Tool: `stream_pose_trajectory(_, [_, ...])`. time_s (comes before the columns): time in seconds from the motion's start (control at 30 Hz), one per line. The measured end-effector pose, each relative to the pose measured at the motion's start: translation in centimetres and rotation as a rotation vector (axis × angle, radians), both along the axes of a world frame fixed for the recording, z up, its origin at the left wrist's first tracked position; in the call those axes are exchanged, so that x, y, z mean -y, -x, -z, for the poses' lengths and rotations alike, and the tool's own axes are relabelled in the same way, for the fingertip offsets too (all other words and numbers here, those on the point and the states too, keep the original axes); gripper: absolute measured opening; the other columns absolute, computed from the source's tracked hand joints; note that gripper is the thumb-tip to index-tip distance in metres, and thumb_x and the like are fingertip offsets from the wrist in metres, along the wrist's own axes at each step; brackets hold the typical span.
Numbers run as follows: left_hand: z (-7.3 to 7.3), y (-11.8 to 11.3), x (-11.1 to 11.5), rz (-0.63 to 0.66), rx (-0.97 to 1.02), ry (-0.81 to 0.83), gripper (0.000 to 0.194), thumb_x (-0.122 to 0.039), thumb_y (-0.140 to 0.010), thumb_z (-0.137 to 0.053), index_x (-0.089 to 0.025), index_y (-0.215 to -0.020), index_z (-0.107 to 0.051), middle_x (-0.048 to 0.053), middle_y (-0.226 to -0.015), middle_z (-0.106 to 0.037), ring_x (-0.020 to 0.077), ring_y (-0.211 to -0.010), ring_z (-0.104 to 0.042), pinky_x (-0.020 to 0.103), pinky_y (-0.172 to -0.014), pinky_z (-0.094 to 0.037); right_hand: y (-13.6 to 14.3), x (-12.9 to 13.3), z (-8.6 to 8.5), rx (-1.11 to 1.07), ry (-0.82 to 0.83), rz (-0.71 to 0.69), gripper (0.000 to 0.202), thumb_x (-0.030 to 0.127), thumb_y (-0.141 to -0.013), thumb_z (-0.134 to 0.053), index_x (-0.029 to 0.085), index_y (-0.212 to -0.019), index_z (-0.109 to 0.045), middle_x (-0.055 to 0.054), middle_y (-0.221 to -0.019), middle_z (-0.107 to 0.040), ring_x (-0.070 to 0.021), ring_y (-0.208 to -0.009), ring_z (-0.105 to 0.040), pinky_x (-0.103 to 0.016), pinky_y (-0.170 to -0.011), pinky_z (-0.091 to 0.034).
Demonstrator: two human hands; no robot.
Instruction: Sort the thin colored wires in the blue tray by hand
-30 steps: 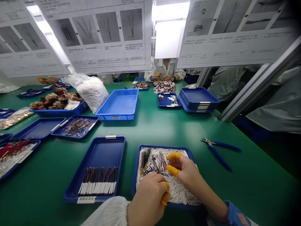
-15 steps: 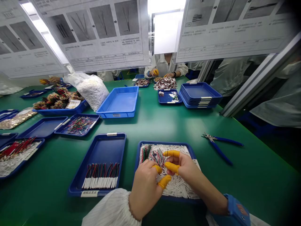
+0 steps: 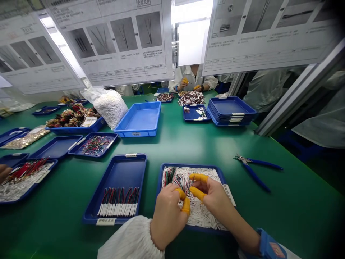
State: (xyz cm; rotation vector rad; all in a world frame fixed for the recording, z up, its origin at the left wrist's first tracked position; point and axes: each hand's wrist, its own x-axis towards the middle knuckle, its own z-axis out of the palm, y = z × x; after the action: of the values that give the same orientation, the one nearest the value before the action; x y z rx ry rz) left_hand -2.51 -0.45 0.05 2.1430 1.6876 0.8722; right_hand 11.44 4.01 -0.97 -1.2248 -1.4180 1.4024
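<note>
Over a blue tray (image 3: 223, 172) of white sleeves (image 3: 206, 216) and coloured wires (image 3: 180, 178), both my hands work close together. My left hand (image 3: 170, 205) is closed in a pinch, yellow finger cots on the thumb and index finger; whatever lies between them is hidden. Facing it, my right hand (image 3: 211, 192), also in yellow cots, holds a thin dark wire (image 3: 193, 180) at its fingertips. To the left, a second blue tray (image 3: 122, 171) holds a row of red, black and green wires with white sleeves (image 3: 118, 208) at their lower ends.
Blue-handled pliers (image 3: 254, 167) lie to the right. Beyond are a light-blue bin (image 3: 137, 134), a stack of blue trays (image 3: 230, 118) and a bag of white pieces (image 3: 111, 108). Printed sheets (image 3: 118, 68) hang overhead. A co-worker (image 3: 192, 81) sits opposite; another person's hand (image 3: 4, 172) shows at far left.
The view has shifted slightly, moving the scene a little right and down. My left thumb has drawn in against the index finger. Another person's hand has appeared at the left edge.
</note>
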Motion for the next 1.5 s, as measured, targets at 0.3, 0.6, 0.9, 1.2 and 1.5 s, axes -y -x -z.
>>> stream_pose_trajectory(0.3, [-0.4, 0.1, 0.3, -0.037, 0.084, 0.037, 0.015, -0.006, -0.066, -0.049, -0.018, -0.058, -0.044, 0.002, -0.062, -0.051, 0.0175, -0.063, -0.048, 0.028, -0.056, -0.038, 0.4, 0.3, 0.5, -0.050, -0.005, 0.041, 0.030, 0.021, -0.062, -0.062, 0.015, -0.091, -0.058, 0.002, -0.062, -0.055, -0.0155, -0.059, -0.056, -0.030, -0.058, -0.047])
stream_pose_trajectory(0.6, [-0.7, 0.4, 0.1, -0.071, 0.334, 0.028, 0.011, -0.008, -0.069, -0.052, -0.016, -0.062, -0.051, 0.003, -0.067, -0.055, 0.0164, -0.063, -0.051, 0.029, -0.060, -0.042, 0.1, 0.0, 1.0, -0.019, -0.019, 0.054, 0.036, 0.016, -0.063, -0.059, 0.017, -0.099, -0.055, 0.003, -0.062, -0.054, -0.0143, -0.056, -0.054, -0.027, -0.050, -0.044])
stream_pose_trajectory(0.9, [-1.2, 0.4, -0.1, -0.090, 0.509, 0.026, 0.010, -0.006, -0.069, -0.057, -0.016, -0.071, -0.056, 0.004, -0.081, -0.056, 0.0173, -0.075, -0.055, 0.029, -0.067, -0.045, 0.4, 0.6, 1.1, 0.015, -0.031, -0.001, 0.021, 0.008, -0.059, -0.054, 0.020, -0.076, -0.050, 0.004, -0.062, -0.051, -0.0132, -0.056, -0.052, -0.026, -0.049, -0.043])
stream_pose_trajectory(1.2, [-1.4, 0.8, 0.1, -0.143, 0.595, -0.091, 0.007, -0.014, -0.073, -0.059, -0.018, -0.078, -0.056, 0.002, -0.080, -0.054, 0.0161, -0.073, -0.055, 0.028, -0.068, -0.046, -0.6, 0.0, 0.2, 0.346, -0.183, 0.112, 0.032, 0.017, -0.066, -0.055, 0.021, -0.097, -0.052, -0.002, -0.079, -0.054, -0.0155, -0.056, -0.050, -0.031, -0.050, -0.045])
stream_pose_trajectory(1.5, [-0.7, -0.2, 0.7, 0.008, 0.501, -0.068, 0.008, -0.011, -0.071, -0.058, -0.016, -0.077, -0.059, 0.006, -0.085, -0.055, 0.0185, -0.079, -0.055, 0.032, -0.072, -0.046, -0.7, 0.4, -2.1, -0.066, -0.172, -0.090, 0.005, 0.022, -0.068, -0.063, 0.020, -0.073, -0.061, -0.003, -0.081, -0.062, -0.0217, -0.086, -0.057, -0.035, -0.081, -0.045])
